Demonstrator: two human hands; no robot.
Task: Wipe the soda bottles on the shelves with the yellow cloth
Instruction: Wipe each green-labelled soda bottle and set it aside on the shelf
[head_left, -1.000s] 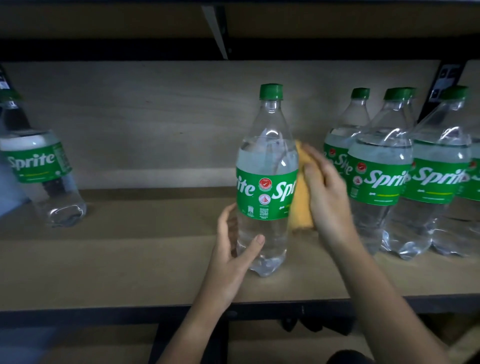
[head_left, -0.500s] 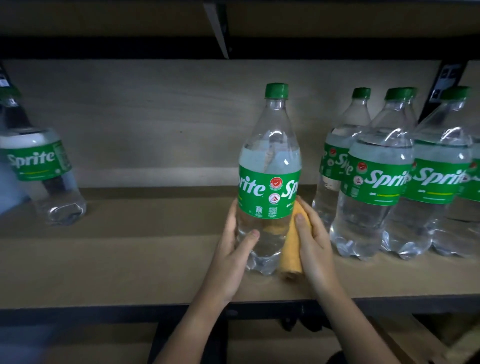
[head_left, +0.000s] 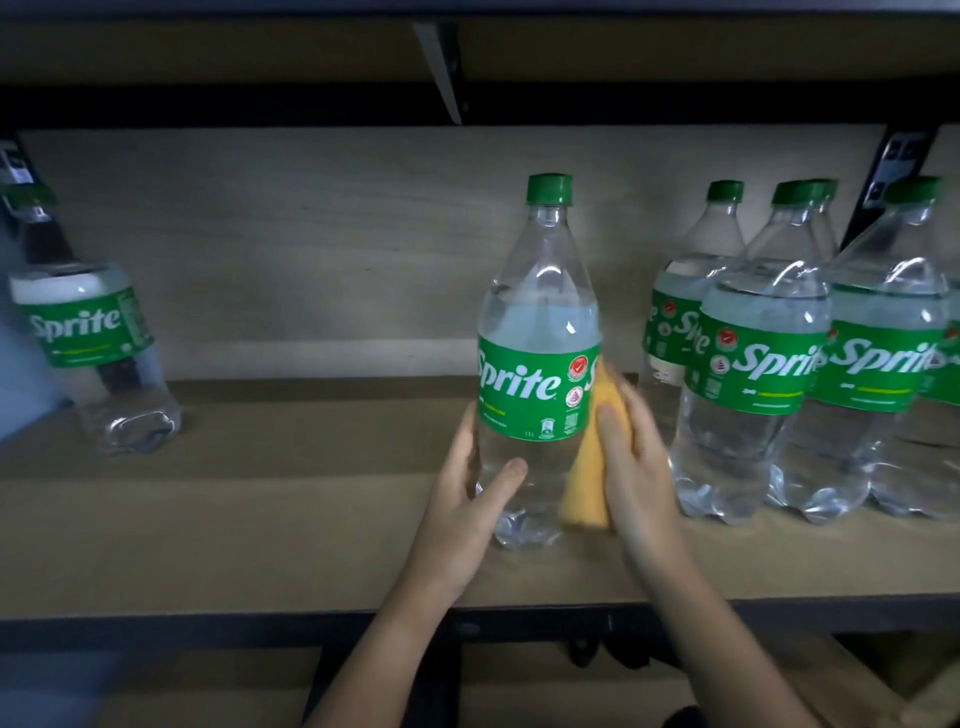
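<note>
Sprite bottle (head_left: 537, 364) upright on shelf (head_left: 260, 519), left hand (head_left: 467, 514) gripping its lower body from seven o'clock, right hand (head_left: 631, 467) pressing yellow cloth (head_left: 589, 483) against its three o'clock side, more bottles (head_left: 753, 374) just beyond

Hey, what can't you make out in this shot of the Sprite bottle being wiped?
- Head view: far side of the middle bottle, turned away.
- Right hand covers much of the yellow cloth.
- Rear bottles on the right, hidden by front ones.
- Label small print: too small.
</note>
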